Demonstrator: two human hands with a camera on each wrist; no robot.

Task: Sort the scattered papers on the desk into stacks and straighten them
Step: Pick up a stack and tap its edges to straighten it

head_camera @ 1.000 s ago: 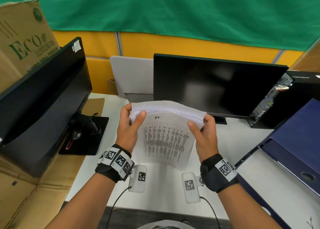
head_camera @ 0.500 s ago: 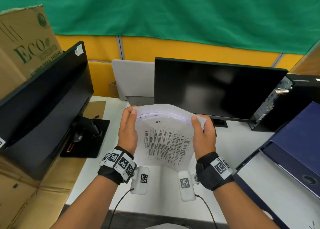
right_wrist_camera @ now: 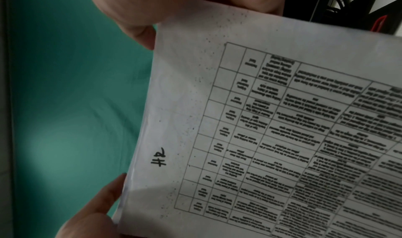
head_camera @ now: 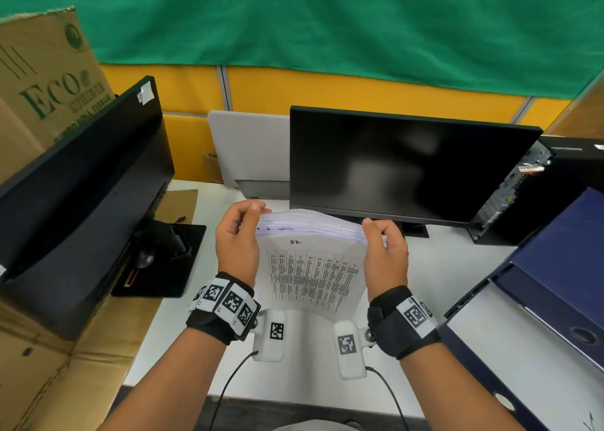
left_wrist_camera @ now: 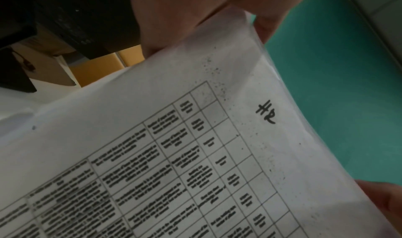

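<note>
Nearest to me are my two forearms, each with a black wrist strap, reaching forward over the white desk (head_camera: 183,342). Between them I hold a stack of papers (head_camera: 313,274) upright above the desk, its lower edge hanging near the surface; I cannot tell whether it touches. The front sheet shows a printed table with a short handwritten mark above it.

My left hand (head_camera: 237,246) curls around the stack's left edge, thumb toward me and fingers (left_wrist_camera: 264,27) wrapped behind. My right hand (head_camera: 385,257) grips the right edge the same way, fingers curled close around the sheets. Both hands are narrow and full of paper.

I judge the stack to be light but floppy: it bows between my hands and the top edges fan out unevenly. Loose sheets will likely slide against each other, so the side edges, held firmly and evenly, seem the best place to grip while I tap the bottom edge square.

Beyond the papers stands a dark monitor (head_camera: 408,166), with a second monitor (head_camera: 88,182) to the left and a blue folder (head_camera: 562,257) to the right. Farthest away are a yellow partition and a green curtain.
</note>
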